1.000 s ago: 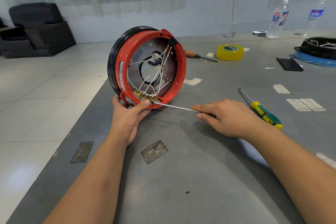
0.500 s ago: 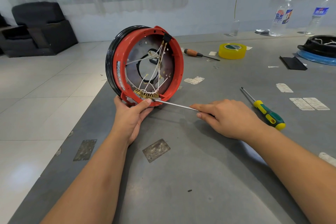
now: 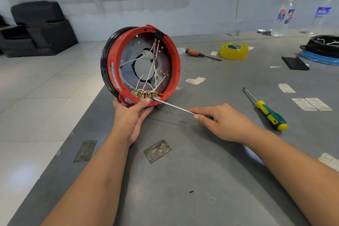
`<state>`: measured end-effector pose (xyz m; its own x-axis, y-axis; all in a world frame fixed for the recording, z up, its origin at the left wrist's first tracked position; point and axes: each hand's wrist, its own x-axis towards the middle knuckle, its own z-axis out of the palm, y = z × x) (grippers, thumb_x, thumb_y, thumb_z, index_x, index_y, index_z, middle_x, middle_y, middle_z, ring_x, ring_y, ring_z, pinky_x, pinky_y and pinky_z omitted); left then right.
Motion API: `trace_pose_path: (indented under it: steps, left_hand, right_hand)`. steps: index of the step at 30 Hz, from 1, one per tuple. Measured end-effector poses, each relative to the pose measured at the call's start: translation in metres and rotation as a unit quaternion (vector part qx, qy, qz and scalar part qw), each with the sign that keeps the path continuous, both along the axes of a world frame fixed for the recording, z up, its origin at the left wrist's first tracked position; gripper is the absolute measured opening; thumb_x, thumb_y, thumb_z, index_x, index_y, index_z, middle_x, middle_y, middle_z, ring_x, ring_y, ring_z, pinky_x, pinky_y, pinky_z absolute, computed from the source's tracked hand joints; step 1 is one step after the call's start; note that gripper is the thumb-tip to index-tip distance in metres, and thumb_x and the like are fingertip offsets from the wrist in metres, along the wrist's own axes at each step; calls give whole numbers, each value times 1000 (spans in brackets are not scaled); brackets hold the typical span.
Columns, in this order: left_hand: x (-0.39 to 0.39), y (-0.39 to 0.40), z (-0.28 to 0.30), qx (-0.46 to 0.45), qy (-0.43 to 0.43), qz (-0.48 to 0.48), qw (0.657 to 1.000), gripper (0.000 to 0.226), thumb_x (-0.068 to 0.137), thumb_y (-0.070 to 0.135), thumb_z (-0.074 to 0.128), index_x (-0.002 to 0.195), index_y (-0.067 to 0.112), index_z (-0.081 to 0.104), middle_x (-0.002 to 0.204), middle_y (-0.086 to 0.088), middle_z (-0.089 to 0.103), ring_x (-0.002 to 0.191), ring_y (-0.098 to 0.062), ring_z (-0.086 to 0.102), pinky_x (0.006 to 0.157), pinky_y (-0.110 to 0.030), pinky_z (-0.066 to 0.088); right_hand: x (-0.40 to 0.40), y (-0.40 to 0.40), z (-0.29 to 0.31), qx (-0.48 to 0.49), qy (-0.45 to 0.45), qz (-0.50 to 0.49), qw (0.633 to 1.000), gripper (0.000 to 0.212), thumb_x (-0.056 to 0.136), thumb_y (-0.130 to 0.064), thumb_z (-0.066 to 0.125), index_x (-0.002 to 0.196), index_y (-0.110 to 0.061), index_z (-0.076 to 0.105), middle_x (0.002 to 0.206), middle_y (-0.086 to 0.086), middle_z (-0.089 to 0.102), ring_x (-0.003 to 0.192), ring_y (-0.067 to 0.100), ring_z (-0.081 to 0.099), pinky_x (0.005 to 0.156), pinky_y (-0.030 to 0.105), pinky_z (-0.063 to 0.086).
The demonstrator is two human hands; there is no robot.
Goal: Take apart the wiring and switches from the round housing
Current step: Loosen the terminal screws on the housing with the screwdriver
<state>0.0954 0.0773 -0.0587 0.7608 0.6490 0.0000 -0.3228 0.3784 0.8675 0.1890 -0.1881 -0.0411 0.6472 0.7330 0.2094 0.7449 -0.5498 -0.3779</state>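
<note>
Early stage: wires (image 3: 146, 71) all remaining in housing (image 3: 117, 71); my left hand (image 3: 131, 113) is gripping its rim, right hand (image 3: 222, 123) pinching screwdriver (image 3: 172, 105).

Screwdriver handle (image 3: 209, 117) hidden in right hand (image 3: 225, 123); black housing (image 3: 322, 46) cut off.

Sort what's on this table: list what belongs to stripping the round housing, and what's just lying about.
In use:
round housing
white wiring
brass terminals
screwdriver in the right hand
left hand
right hand

Lying about:
green-yellow screwdriver
wooden-handled screwdriver
yellow tape roll
water bottles
black housing
</note>
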Motion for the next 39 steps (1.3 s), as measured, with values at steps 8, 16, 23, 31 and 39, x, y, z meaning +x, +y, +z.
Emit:
trace_pose_path:
  steps: [8,16,23,31,39]
  left_hand:
    - [-1,-1,1,-5,0,-1,1000,57,86,-16,72,117,20,41,123,-16,67,102,-33,77,88,-54,63]
    - [1,1,1,-18,1,-8,1000,56,87,-13,73,120,17,40,125,-21,68,102,-36,77,88,-55,63]
    - [1,1,2,-31,-5,-16,999,58,87,-12,73,126,16,41,121,-22,71,100,-38,77,87,-53,63]
    - [-1,0,6,-47,-15,-30,998,71,89,-9,72,149,5,38,127,-27,70,106,-41,75,91,-53,62]
    - [-1,-2,6,-52,-15,-36,998,68,90,-9,71,148,-1,39,121,-28,72,106,-41,75,89,-49,63]
  right_hand:
    - [5,0,-1,-9,48,18,999,33,105,-54,38,133,-56,53,69,-28,64,78,-5,60,68,18,45]
    - [6,-1,-5,-7,2,25,1000,38,101,-57,43,139,-57,49,69,-56,46,75,-1,53,69,25,48]
    - [4,-2,-3,1,-3,14,1000,38,99,-59,46,137,-63,46,69,-56,46,78,1,57,68,28,52]
    - [-5,1,-1,-11,-46,-3,999,40,103,-58,34,142,-60,40,105,-16,72,94,15,64,68,32,49]
    - [-14,10,-1,-83,-72,-16,994,46,104,-57,23,149,-53,32,116,-4,70,106,28,63,84,41,53]
